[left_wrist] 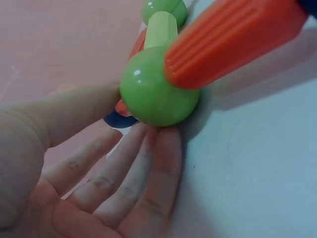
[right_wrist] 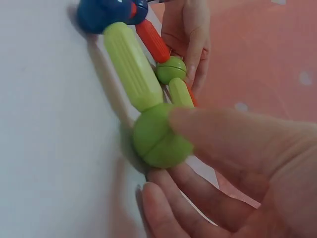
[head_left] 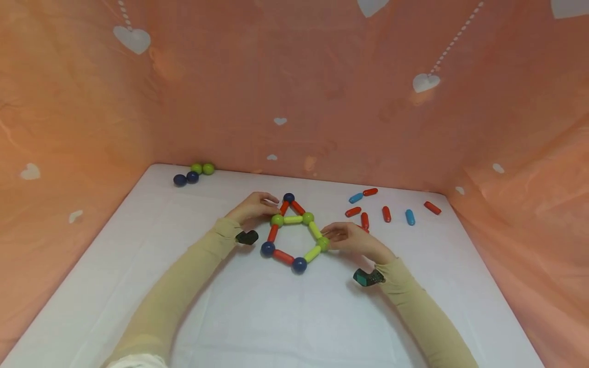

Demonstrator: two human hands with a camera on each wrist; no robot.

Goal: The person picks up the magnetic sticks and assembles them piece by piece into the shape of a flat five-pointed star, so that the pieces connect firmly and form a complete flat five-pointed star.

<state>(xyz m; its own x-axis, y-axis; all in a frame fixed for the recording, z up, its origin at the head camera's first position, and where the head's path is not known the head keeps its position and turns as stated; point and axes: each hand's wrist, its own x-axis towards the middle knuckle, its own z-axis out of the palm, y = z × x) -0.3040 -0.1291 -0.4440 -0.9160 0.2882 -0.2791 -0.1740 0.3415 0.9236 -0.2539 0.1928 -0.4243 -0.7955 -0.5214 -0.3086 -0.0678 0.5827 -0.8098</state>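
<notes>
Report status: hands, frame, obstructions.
Left hand pinching green ball; right hand pinching another. Pentagon-and-triangle frame on table. Loose rods beyond right hand, clear of frame.

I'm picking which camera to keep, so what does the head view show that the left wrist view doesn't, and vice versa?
Only the head view: the right hand, the blue rods and the loose balls at the far left.
Only the left wrist view: the grooves on a red rod and the palm side of the left hand.
Both: that hand at a green ball, with that rod and a yellow-green rod joined to it.
</notes>
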